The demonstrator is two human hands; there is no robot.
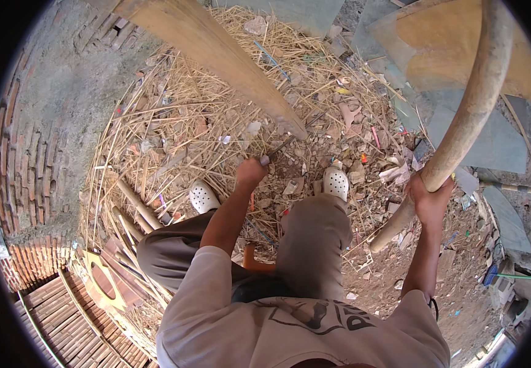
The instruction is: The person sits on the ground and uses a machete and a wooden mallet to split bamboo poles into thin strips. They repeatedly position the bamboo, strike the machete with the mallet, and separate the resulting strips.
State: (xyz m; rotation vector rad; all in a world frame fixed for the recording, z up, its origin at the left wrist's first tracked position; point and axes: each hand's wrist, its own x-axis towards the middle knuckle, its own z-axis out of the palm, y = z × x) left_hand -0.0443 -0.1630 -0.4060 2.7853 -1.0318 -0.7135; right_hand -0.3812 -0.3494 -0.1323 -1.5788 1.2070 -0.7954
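A curved wooden pole [474, 107] slants along the person's right side, running out of the upper edge and ending low over bare soil [400, 279]. The right hand [430, 199] grips it near that lower end, fingers wrapped about the wood. The left hand [251, 174] is clenched round a narrow dark tool [281, 146], its handle mostly hidden by the fingers; the tool points up and to the right. Its far end lies close to the tip of a tapered wooden beam [216, 54], which comes in from the upper left; whether the two touch, I cannot tell.

Two white perforated clogs [336, 183] show on the person's feet, below the beam's tip. Around them the ground is strewn with dry straw [161, 126] and broken rubble. Grey slabs [480, 138] lie at the right, a brick wall [29, 178] stands at the left, and bamboo slats [72, 322] fill the lower left.
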